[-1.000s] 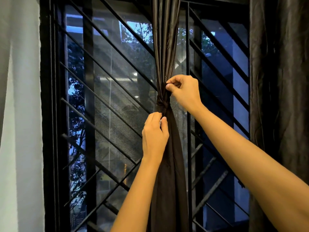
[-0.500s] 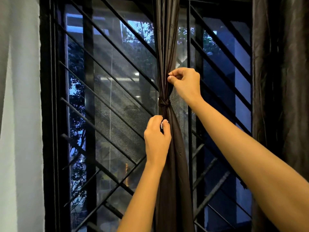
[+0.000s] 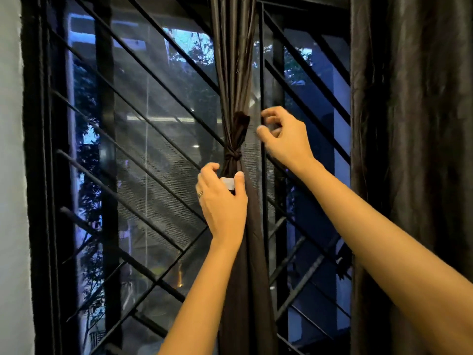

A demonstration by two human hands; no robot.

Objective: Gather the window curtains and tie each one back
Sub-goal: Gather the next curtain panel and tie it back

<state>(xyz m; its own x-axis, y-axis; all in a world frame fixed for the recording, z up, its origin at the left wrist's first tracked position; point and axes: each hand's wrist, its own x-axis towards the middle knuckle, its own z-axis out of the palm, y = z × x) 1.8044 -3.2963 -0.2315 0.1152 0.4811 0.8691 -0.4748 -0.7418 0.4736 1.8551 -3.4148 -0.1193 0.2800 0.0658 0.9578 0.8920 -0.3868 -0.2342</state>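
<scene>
One curtain point(image 3: 236, 60) at frame centre looks tied: the right hand point(image 3: 284, 135) has let go above the knot point(image 3: 231, 156), fingers loosely apart and empty, while the left hand point(image 3: 222, 198) curls round it below.

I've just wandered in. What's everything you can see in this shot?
middle curtain: one, dark brown, gathered into a bunch at the window's centre
knot: one, dark brown, tied round the middle curtain, a loose end sticking up above it
right curtain: one, dark, hanging loose at the right edge
pale strip: one, white, left edge; curtain or wall, cannot tell
window frame and grille: one, black, diagonal bars behind the curtains
ring: one, silvery, on the left hand
pale tab: one, grey-white, between left thumb and fingers; unclear what it is
left hand: fingers curled round the middle curtain just below the knot
right hand: fingers loosely curled, holding nothing, beside the curtain, apart
</scene>
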